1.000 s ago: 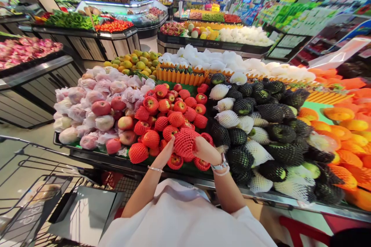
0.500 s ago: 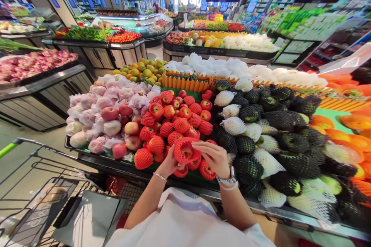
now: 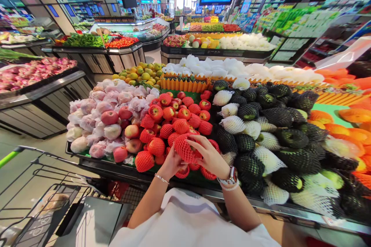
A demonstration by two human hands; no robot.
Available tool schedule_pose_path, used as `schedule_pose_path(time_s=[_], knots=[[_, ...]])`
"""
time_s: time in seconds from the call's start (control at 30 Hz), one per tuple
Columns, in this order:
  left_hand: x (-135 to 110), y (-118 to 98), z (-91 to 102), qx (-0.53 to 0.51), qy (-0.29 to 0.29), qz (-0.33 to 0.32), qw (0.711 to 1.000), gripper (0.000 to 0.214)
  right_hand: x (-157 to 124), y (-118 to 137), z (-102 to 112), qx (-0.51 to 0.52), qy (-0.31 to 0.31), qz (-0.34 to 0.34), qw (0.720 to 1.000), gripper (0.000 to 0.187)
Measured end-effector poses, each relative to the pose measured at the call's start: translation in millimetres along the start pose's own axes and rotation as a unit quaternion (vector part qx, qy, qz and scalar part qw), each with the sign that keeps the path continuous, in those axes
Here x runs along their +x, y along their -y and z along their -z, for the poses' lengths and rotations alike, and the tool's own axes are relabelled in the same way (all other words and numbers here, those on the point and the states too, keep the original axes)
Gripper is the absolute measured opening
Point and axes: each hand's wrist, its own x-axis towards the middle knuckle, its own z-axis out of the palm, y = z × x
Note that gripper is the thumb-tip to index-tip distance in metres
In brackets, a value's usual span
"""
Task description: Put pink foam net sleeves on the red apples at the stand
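Both hands hold one apple in a red foam net [image 3: 184, 148] just above the front of a pile of red-netted apples [image 3: 174, 117]. My left hand [image 3: 170, 163] cups it from below and the left, a thin bracelet on that wrist. My right hand [image 3: 209, 155], with a watch on the wrist, grips it from the right, fingers curled over the net. The net now covers the side of the apple that faces me.
Apples in pink-white wrap [image 3: 101, 114] lie left of the pile, fruit in black and white nets [image 3: 261, 131] right of it, orange-netted fruit [image 3: 348, 123] far right. A shopping cart [image 3: 43, 193] stands at lower left. More produce stands and price screens fill the back.
The netted apple was turned in my hands: half a second ago its bare red skin showed through the net's opening, now the net faces me. The view also shifted slightly.
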Motion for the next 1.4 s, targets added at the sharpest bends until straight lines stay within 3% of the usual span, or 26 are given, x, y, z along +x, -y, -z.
schedule_pose_path(time_s=[0.17, 0.33, 0.4, 0.47, 0.57, 0.77, 0.87, 1.03, 1.23, 1.3, 1.4], knots=[[-0.3, 7.6, -2.8, 0.022, 0.034, -0.004, 0.999, 0.06, -3.7, -3.4, -6.8, 0.053, -0.047, -0.016, 0.997, 0.062], [0.9, 11.7, -1.2, 0.035, 0.009, 0.002, 0.999, 0.06, -10.2, -6.5, -4.3, 0.129, -0.061, -0.028, 0.989, 0.05], [1.0, 9.9, -1.9, 0.03, 0.01, 0.016, 0.999, 0.06, -12.4, -6.8, -6.7, 0.173, -0.111, -0.039, 0.978, 0.041], [0.8, 7.0, -4.3, 0.028, 0.021, 0.032, 0.999, 0.062, -14.3, -7.5, -12.8, 0.213, -0.2, -0.056, 0.955, 0.032], [-0.6, 3.1, -9.3, 0.031, 0.037, 0.038, 0.998, 0.062, -17.2, -9.8, -23.1, 0.196, -0.283, -0.055, 0.937, 0.027], [-3.9, -1.8, -15.6, 0.02, 0.08, -0.001, 0.997, 0.062, -18.2, -13.2, -18.6, 0.074, -0.257, 0.003, 0.964, 0.022], [-3.5, -4.6, -18.8, 0.021, 0.069, -0.001, 0.997, 0.061, -14.7, -11.2, -8.3, 0.063, -0.218, 0.023, 0.974, 0.011], [-2.5, -4.8, -23.4, -0.003, 0.04, 0.003, 0.999, 0.059, -11.5, -6.5, 4.6, 0.021, -0.145, 0.049, 0.988, 0.01], [-4.1, -4.2, -20.7, -0.076, 0.105, -0.012, 0.992, 0.054, -11.0, -6.5, 5.3, -0.035, -0.178, 0.028, 0.983, 0.005], [-5.2, -4.1, -19.0, -0.116, 0.09, 0.001, 0.989, 0.052, -11.1, -7.9, 1.5, -0.026, -0.207, 0.004, 0.978, 0.017], [-6.7, -2.3, -17.9, -0.169, 0.056, 0.025, 0.984, 0.052, -11.9, -12.0, -6.1, 0.019, -0.226, -0.048, 0.973, 0.059]])
